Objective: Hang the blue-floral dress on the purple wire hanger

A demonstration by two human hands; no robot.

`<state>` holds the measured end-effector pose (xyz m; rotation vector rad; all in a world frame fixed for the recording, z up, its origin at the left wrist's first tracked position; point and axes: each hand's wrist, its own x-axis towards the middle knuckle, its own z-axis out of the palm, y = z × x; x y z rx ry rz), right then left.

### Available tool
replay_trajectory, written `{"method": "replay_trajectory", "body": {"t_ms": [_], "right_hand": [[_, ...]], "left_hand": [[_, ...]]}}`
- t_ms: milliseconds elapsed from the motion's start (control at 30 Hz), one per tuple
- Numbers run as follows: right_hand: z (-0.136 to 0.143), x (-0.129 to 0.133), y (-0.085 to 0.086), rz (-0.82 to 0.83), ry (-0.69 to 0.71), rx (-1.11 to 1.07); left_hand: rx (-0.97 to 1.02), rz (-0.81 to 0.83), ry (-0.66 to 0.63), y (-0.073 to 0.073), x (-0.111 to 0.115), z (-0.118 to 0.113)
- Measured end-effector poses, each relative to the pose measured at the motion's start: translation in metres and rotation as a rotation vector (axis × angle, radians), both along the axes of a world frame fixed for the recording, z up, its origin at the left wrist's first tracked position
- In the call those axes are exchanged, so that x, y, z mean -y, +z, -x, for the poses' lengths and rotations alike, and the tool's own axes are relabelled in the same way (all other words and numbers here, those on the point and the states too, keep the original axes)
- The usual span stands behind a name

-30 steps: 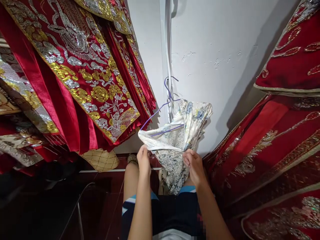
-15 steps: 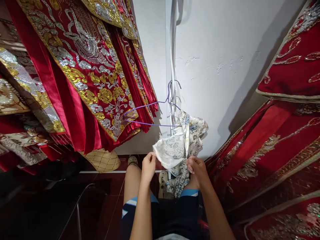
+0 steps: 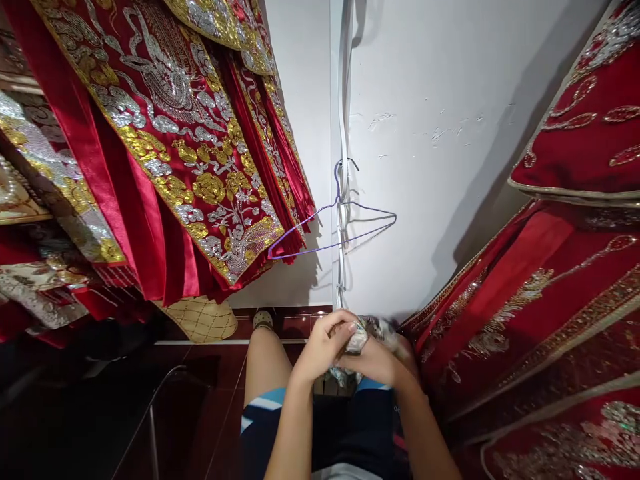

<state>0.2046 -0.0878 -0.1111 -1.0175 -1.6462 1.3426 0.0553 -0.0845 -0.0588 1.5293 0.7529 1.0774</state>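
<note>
A white garment with a blue-grey floral pattern [image 3: 382, 327] is bunched low, between and behind my hands. My left hand [image 3: 327, 345] is closed on a fold of it, thumb and fingers pressed together. Crossing beneath the left, my right hand [image 3: 373, 360] is wrapped against the same cloth; its fingertips are partly covered and a little blurred. Above both hands, a thin purple wire hanger [image 3: 320, 249] hangs bare from a white strap [image 3: 343, 120] by the wall, touching neither hand.
Red robes with gold and silver embroidery [image 3: 210, 190] hang on the left. More red beaded garments [image 3: 555, 300] crowd the right side. A metal-framed dark chair [image 3: 153, 427] stands at lower left. A clog-clad foot [image 3: 263, 319] rests on the dark red tiled floor.
The floral garment has come off the hanger and dropped lower, into a bunch. My left hand has moved right and down to meet my right hand. The hanger has swung round, now bare.
</note>
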Motion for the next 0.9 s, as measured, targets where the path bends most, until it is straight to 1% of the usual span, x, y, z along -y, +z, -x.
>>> {"method": "replay_trajectory", "body": {"t_ms": [33, 100, 167, 233, 300, 367, 400, 433, 467, 500, 600, 633, 700, 767, 833, 900], "right_hand": [[0.006, 0.003, 0.005, 0.012, 0.01, -0.053], [0.014, 0.007, 0.013, 0.089, 0.014, -0.141], [0.014, 0.012, 0.02, 0.188, 0.006, -0.203], [0.007, 0.015, 0.027, 0.28, 0.052, -0.261], [-0.006, 0.017, 0.036, 0.329, 0.153, -0.315], [-0.021, 0.017, 0.046, 0.329, 0.259, -0.287], [-0.029, 0.016, 0.052, 0.313, 0.274, -0.232], [-0.036, 0.014, 0.057, 0.284, 0.264, -0.164], [-0.043, 0.011, 0.063, 0.24, 0.234, -0.095], [-0.049, 0.007, 0.069, 0.179, 0.192, -0.037], [-0.061, -0.013, 0.082, -0.059, 0.0, 0.085], [-0.064, -0.022, 0.085, -0.127, -0.086, 0.127], [-0.068, -0.043, 0.089, -0.244, -0.242, 0.204], [-0.068, -0.067, 0.091, -0.354, -0.329, 0.233], [-0.065, -0.094, 0.092, -0.458, -0.372, 0.212], [-0.06, -0.121, 0.094, -0.527, -0.385, 0.198]], "left_hand": [[-0.02, -0.029, -0.009, 0.001, 0.0, -0.001], [-0.062, -0.11, 0.016, 0.002, -0.001, 0.001], [-0.087, -0.134, 0.031, -0.002, -0.003, 0.007], [-0.1, -0.073, -0.039, -0.011, -0.004, 0.015], [-0.149, 0.02, -0.18, -0.025, -0.003, 0.024], [-0.25, 0.071, -0.338, -0.038, 0.0, 0.034], [-0.321, 0.076, -0.394, -0.043, 0.002, 0.04], [-0.403, 0.063, -0.418, -0.047, 0.003, 0.048], [-0.494, 0.033, -0.403, -0.049, 0.003, 0.058], [-0.589, -0.01, -0.349, -0.049, 0.002, 0.069], [-0.822, -0.152, -0.099, -0.042, -0.006, 0.105], [-0.86, -0.18, -0.036, -0.037, -0.009, 0.116], [-0.901, -0.231, 0.05, -0.024, -0.016, 0.132], [-0.93, -0.301, 0.103, -0.008, -0.02, 0.138], [-0.961, -0.368, 0.148, 0.006, -0.024, 0.138], [-0.987, -0.407, 0.187, 0.017, -0.027, 0.135]]}}
